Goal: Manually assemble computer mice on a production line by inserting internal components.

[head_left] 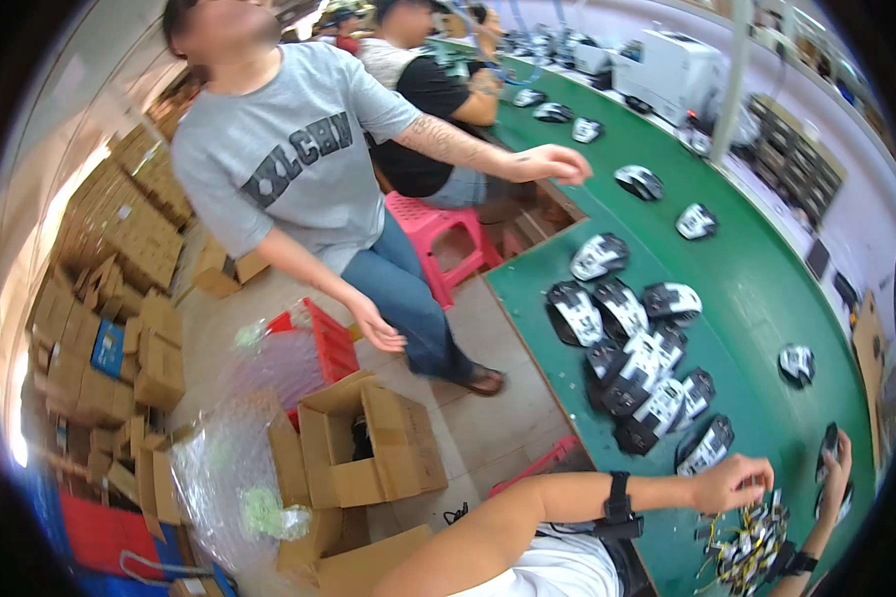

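Note:
My left hand [731,485] hovers over a pile of small cables [752,542] with yellow, black and white wires. Its fingers are bent and apart, and I see nothing between them. At the right, my right hand [840,466] grips a dark computer mouse part [827,447] by its side. Another mouse [842,502] lies beside that hand, partly hidden by it. Close to my left hand rests a white and black mouse shell [705,447]. Beyond it, several similar mouse shells [635,373] are heaped on the green table [707,298].
Further mice [696,221] are spaced along the green surface. A person in a grey shirt [289,149] stands left of the table; another sits beyond. Cardboard boxes [398,443], a red crate [334,343] and a pink stool [433,234] stand on the floor.

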Demonstrator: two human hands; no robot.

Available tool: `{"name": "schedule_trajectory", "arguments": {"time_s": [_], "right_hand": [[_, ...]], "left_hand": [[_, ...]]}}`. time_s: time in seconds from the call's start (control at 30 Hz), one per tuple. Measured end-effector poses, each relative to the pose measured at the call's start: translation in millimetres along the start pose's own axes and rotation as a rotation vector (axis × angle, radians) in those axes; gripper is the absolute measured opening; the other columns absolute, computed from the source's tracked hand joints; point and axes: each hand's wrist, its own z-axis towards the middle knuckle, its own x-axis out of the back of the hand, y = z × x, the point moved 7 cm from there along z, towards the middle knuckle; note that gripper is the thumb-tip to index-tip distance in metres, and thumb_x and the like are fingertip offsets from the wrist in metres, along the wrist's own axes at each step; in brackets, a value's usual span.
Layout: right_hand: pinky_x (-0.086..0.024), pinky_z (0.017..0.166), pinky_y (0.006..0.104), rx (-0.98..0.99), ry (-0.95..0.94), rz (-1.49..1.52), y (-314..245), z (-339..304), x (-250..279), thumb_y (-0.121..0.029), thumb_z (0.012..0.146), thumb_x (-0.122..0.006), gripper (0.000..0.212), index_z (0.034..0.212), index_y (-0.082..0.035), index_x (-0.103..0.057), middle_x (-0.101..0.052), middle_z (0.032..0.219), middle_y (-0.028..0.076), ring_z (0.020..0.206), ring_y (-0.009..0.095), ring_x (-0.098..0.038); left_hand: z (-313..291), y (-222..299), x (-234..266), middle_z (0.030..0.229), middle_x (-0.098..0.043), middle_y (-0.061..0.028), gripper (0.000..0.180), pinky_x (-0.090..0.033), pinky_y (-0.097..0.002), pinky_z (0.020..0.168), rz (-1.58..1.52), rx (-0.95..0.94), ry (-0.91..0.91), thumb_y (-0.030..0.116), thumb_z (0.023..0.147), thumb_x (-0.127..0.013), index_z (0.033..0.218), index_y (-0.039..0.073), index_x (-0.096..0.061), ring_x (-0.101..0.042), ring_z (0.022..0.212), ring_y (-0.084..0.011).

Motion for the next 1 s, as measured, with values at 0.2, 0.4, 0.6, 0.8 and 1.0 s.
{"name": "schedule_trajectory", "arguments": {"time_s": [0.2,0.4,0.6,0.8,1.0], "right_hand": [[-0.033,0.108,0.0344,0.106,0.137,0.166,-145,-92,-50,-0.007,0.080,-0.057,0.058,0.137,0.000,-0.048,-0.049,0.140,0.012,0.130,0.022,-0.046],[-0.033,0.111,0.0437,0.367,0.119,-0.082,-244,-143,-137,-0.007,0.074,-0.065,0.061,0.133,-0.002,-0.050,-0.046,0.144,0.020,0.134,0.036,-0.044],[-0.040,0.106,0.0445,0.400,0.168,-0.164,-259,-147,-157,-0.002,0.074,-0.068,0.056,0.128,-0.004,-0.054,-0.047,0.142,0.020,0.130,0.038,-0.048],[-0.050,0.090,0.0372,0.217,0.201,0.040,-229,-138,-128,-0.007,0.079,-0.065,0.045,0.124,-0.002,-0.058,-0.059,0.129,0.016,0.115,0.028,-0.060],[-0.054,0.080,0.0347,0.035,-0.094,-0.008,-183,-103,-120,-0.021,0.086,-0.067,0.034,0.110,0.002,-0.063,-0.072,0.098,0.013,0.090,0.023,-0.069]], "left_hand": [[6,-11,-5,0.096,-0.064,-0.0082,0.026,-0.051,-0.0261,0.069,-0.147,0.084,-0.084,0.015,0.096,-0.055,0.119,0.001,-0.051,-0.060,0.081,-0.0113],[5,-20,-6,0.136,-0.048,-0.0102,0.065,-0.051,-0.0298,0.088,-0.366,0.248,-0.147,0.040,0.101,-0.047,0.150,0.003,-0.025,-0.056,0.112,-0.0143],[5,-23,9,0.135,-0.048,-0.0068,0.058,-0.043,-0.0323,0.102,-0.419,0.344,-0.012,0.033,0.100,-0.051,0.145,0.004,-0.033,-0.050,0.123,-0.0155],[4,-19,8,0.126,-0.056,-0.0090,0.049,-0.044,-0.0321,0.099,-0.603,0.345,0.039,0.030,0.100,-0.051,0.137,-0.001,-0.042,-0.056,0.114,-0.0160],[11,-7,6,0.126,-0.059,-0.0190,0.058,-0.052,-0.0484,0.096,-0.687,0.338,-0.036,0.040,0.095,-0.054,0.135,-0.001,-0.044,-0.062,0.114,-0.0319]]}}
